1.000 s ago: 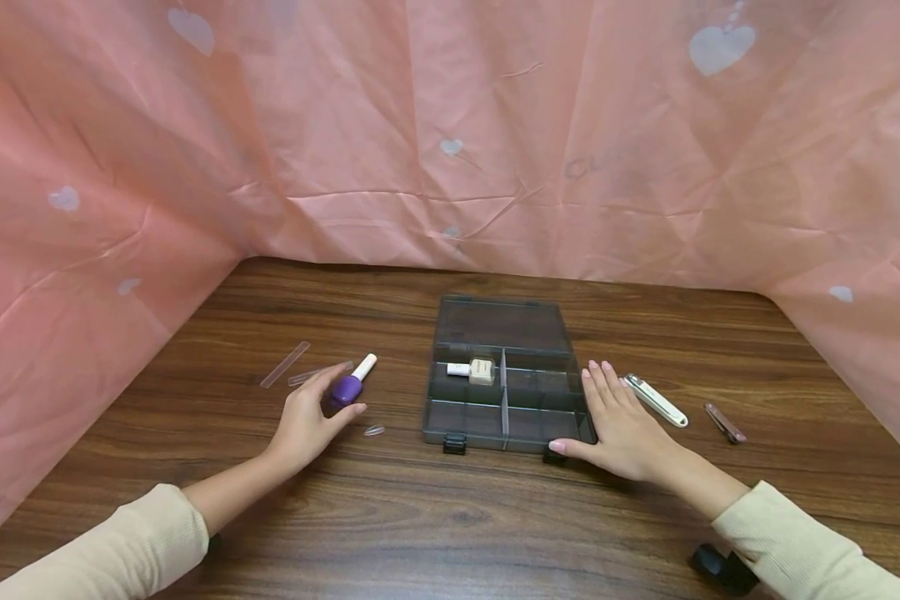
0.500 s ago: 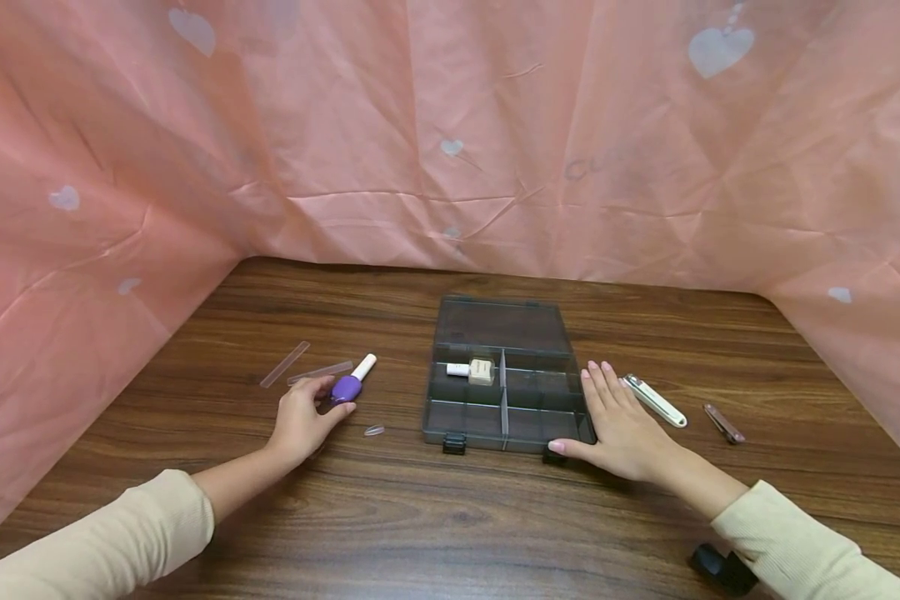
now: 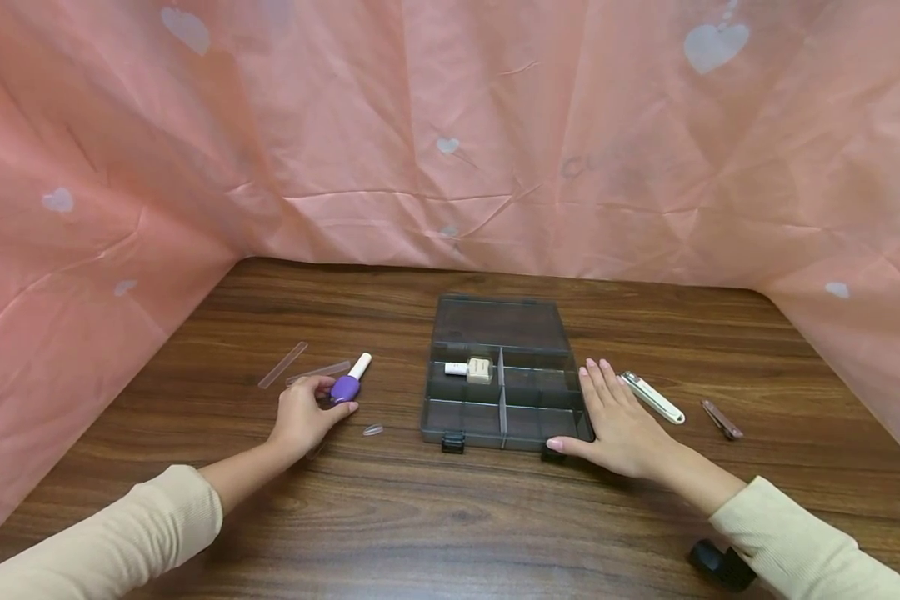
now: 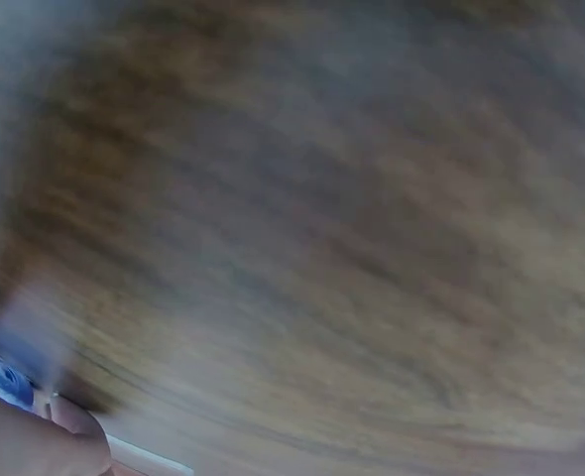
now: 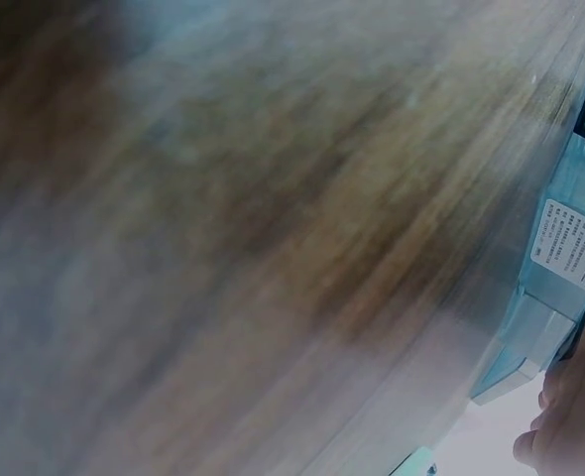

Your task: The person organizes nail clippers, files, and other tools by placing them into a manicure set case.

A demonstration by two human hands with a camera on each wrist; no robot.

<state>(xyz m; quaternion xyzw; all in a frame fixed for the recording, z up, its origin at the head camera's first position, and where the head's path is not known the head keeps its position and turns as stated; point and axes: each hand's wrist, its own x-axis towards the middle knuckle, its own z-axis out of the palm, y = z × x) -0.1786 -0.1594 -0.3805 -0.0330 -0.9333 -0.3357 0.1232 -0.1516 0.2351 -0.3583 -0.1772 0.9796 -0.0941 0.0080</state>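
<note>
Fingers and thumb of my left hand [image 3: 304, 419] pinch the body of a purple nail polish bottle [image 3: 345, 389] with a white cap, which lies on the table. In the left wrist view only the end of the bottle [image 4: 5, 382] shows beside a fingertip. My right hand [image 3: 630, 429] rests straight-fingered along the right side of a dark see-through compartment box [image 3: 465, 435], thumb at its front edge. The box's lid is laid back. A beige nail polish bottle [image 3: 479, 370] lies in its back left compartment. The right wrist view catches the box's labelled side [image 5: 570, 246].
Two clear strips [image 3: 282, 365] lie left of the purple bottle, and a small clear nail tip [image 3: 373, 430] lies in front of it. White nail clippers [image 3: 654, 397] and smaller pinkish clippers [image 3: 722, 419] lie right of the box. A pink curtain [image 3: 450, 208] encloses the wooden table.
My left hand has drawn its fingers in closer around the purple bottle, whose cap end has shifted slightly left. The right hand stays against the box.
</note>
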